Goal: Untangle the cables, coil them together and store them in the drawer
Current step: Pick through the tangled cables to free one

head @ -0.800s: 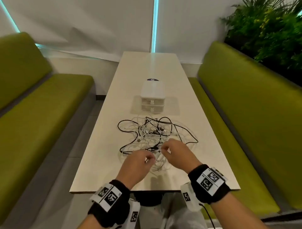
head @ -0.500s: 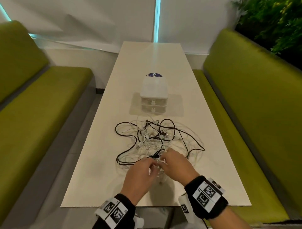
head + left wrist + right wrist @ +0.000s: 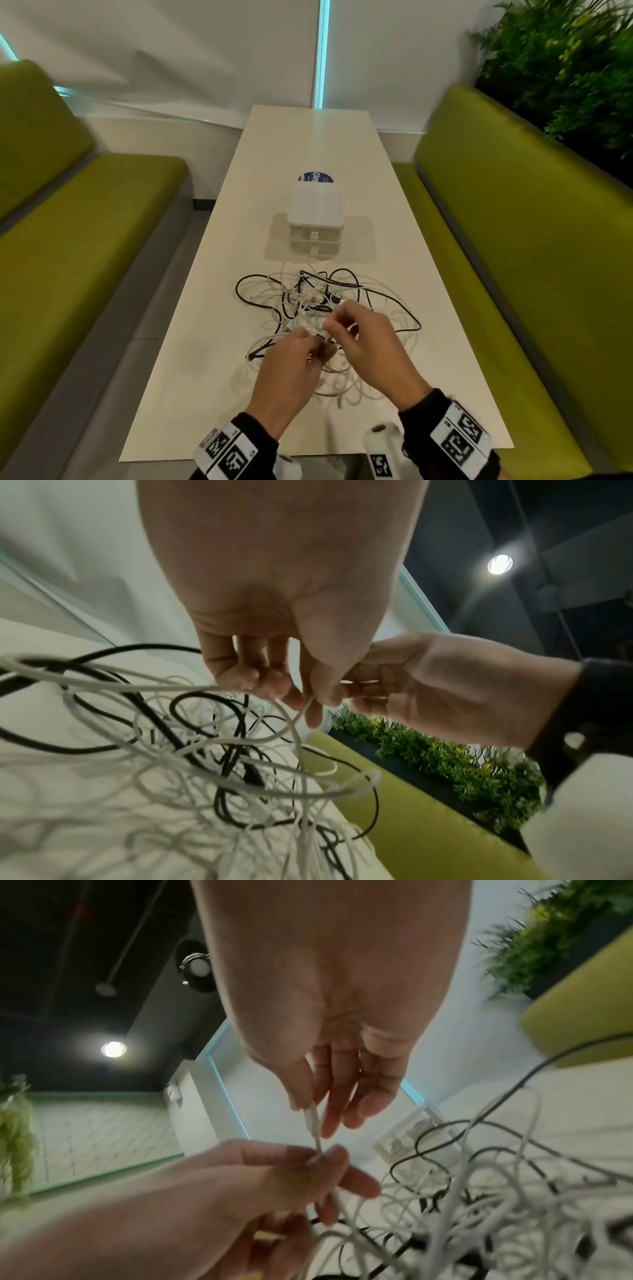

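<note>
A tangle of white and black cables [image 3: 318, 298] lies on the cream table [image 3: 191, 394], in front of a small white drawer unit [image 3: 315, 219] whose two drawers look closed. Both hands meet over the near side of the tangle. My right hand [image 3: 334, 330] pinches the plug end of a white cable [image 3: 312, 1121] between thumb and finger. Just below it, my left hand [image 3: 317, 344] pinches the same white cable [image 3: 303, 710], its other fingers [image 3: 240, 674] curled. Loops of cable [image 3: 219, 750] hang from the hands toward the table.
Green benches [image 3: 78, 240] [image 3: 513, 222] run along both sides of the table. A plant wall [image 3: 565, 68] rises behind the right bench. A blue round label [image 3: 317, 177] lies behind the drawer unit. The table's near edge [image 3: 308, 457] is just under my wrists.
The hands came together from slightly apart and now pinch one white cable, raised a little off the table with loops trailing. The head view moved closer.
</note>
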### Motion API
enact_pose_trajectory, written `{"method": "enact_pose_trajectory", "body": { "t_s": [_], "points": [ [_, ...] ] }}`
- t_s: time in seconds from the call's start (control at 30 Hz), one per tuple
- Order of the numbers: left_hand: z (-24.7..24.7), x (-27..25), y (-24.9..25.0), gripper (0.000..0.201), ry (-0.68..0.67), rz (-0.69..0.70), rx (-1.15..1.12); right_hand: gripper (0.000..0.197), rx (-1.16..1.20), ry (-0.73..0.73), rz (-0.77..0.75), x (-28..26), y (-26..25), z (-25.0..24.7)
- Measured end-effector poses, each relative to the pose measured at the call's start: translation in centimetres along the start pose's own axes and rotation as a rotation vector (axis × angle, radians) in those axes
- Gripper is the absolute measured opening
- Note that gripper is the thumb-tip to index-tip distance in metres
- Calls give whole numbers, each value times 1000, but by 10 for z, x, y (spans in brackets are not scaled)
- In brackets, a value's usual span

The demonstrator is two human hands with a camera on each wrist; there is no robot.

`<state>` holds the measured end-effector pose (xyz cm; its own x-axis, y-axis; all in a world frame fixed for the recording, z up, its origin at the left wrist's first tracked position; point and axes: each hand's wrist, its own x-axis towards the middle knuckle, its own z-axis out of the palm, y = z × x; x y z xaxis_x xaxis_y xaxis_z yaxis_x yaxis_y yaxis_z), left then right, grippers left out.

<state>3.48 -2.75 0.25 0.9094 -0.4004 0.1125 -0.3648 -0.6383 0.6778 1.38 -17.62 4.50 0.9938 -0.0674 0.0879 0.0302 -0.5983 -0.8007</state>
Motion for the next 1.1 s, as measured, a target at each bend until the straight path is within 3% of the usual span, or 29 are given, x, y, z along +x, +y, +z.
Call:
{"method": "enact_pose_trajectory", "body": {
  "t_s": [0.13,0.3,0.43,0.53,0.6,0.7,0.77,0.83,0.97,1.1],
  "points": [
    [-8,12,3,15,-13,-11,-79,8,322,24,79,8,-7,6],
    [-13,30,2,27,-36,-169,-255,6,307,36,85,30,4,19],
    [-23,43,-1,31,120,-244,-465,23,331,-134,119,33,15,30],
    [-30,48,1,36,138,-316,-687,20,339,-242,174,33,14,38],
    [-33,47,3,39,127,-312,-768,17,285,-267,160,36,16,43],
    [-39,47,8,38,139,-298,-847,29,189,-252,95,40,15,44],
    [-44,52,10,37,142,-272,-971,23,234,-191,59,41,12,42],
    [-50,56,13,36,154,-245,-1133,31,287,-148,22,41,9,39],
    [-60,62,23,35,163,-220,-1272,37,430,-255,29,41,6,33],
    [-63,63,25,35,88,-133,-1161,40,431,-366,82,44,8,24]
  ]
}}
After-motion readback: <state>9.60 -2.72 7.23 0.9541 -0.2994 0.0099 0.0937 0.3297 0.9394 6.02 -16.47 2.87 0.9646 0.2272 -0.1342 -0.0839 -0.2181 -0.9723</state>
